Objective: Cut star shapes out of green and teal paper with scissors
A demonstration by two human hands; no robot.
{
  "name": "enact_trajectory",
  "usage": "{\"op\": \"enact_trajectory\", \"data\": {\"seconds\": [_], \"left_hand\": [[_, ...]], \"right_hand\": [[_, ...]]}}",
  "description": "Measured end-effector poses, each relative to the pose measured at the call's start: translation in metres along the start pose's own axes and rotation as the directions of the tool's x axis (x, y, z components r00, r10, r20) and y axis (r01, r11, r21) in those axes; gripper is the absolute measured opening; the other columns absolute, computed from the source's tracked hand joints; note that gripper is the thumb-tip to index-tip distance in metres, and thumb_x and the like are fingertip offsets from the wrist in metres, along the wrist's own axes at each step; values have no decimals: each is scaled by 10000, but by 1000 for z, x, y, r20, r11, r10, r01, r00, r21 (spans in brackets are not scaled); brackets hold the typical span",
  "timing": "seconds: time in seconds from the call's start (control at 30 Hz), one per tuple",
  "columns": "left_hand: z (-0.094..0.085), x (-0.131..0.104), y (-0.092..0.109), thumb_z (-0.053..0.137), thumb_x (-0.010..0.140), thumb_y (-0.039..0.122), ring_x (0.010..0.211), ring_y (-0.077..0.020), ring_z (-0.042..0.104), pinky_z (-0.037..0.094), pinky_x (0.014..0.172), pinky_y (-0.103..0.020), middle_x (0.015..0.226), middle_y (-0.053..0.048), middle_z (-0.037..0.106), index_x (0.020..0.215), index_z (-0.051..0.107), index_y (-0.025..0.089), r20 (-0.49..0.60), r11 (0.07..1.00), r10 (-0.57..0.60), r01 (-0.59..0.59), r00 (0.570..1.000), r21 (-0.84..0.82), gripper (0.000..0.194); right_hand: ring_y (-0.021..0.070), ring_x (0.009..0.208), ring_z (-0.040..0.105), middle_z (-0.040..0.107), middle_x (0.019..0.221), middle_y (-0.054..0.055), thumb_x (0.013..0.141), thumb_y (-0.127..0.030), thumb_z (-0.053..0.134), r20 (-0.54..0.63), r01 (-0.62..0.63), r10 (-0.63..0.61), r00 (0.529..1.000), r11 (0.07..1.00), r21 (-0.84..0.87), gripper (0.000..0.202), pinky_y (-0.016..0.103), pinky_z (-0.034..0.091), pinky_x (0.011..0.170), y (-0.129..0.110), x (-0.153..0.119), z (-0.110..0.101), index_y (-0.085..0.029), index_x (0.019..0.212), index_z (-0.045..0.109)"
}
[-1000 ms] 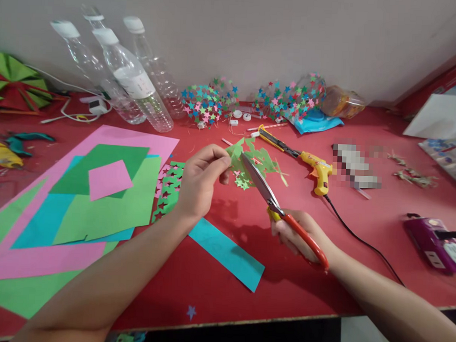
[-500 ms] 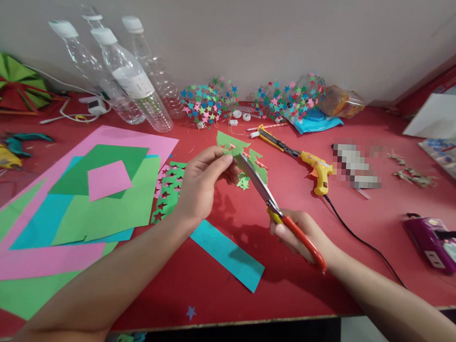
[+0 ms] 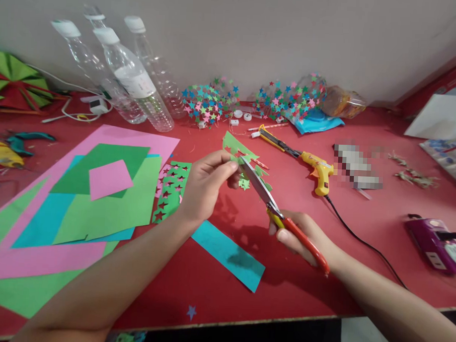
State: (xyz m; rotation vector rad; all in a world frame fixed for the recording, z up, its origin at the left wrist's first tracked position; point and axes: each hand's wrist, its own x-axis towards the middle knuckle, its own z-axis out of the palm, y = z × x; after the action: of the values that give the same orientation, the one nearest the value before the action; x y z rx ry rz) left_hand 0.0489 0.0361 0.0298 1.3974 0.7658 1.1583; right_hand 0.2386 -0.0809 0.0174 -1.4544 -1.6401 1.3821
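My left hand [image 3: 207, 182] pinches a piece of green paper [image 3: 239, 159] above the middle of the red table. In my right hand [image 3: 304, 237] is a pair of scissors [image 3: 266, 198] with red and yellow handles, its blades pointing up and left to the paper by my left fingertips. The blades look nearly closed. Behind the blades lie green paper scraps [image 3: 239, 144] and small green stars [image 3: 244, 183]. A blue paper strip [image 3: 228, 256] rests below my hands, and green paper with star-shaped holes [image 3: 170, 191] lies left of my left wrist.
Coloured sheets [image 3: 108, 221] spread over the left side, with plastic bottles [image 3: 137, 81] behind. Star-covered shapes [image 3: 210, 104] stand along the wall. A yellow glue gun [image 3: 315, 167] and its cord lie right of centre; a purple power socket [image 3: 436, 243] sits far right.
The scissors' tips and my left hand have shifted slightly right and down. The green paper at my left fingertips looks smaller beside the blades.
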Motion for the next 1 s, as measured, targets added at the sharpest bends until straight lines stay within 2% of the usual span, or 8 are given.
{"op": "enact_trajectory", "data": {"seconds": [0.2,0.6,1.0], "left_hand": [[-1,1,-1,559,806,215,548,-93,538,489,528,-222,611,11,569,665,608,191,5,999,-20,20,1000,-29,151],[-4,3,1,564,801,225,537,-95,531,480,523,-224,590,8,565,646,608,193,31,999,-24,23,999,38,165],[-16,12,17,602,754,203,501,-105,528,436,449,-221,552,-7,572,633,654,185,96,990,-69,56,993,133,133]], "right_hand": [[100,564,323,402,636,-23,809,-730,475,-6,17,-17,1000,1000,-22,588,240,268,506,-2,0,0,-146,777,532],[78,461,307,377,544,-48,857,-667,472,7,-13,13,1000,998,56,509,224,246,423,3,1,1,-183,703,447],[72,465,293,357,552,-53,846,-646,506,0,-21,21,1000,997,81,500,222,229,421,0,0,1,-202,658,374]]}}
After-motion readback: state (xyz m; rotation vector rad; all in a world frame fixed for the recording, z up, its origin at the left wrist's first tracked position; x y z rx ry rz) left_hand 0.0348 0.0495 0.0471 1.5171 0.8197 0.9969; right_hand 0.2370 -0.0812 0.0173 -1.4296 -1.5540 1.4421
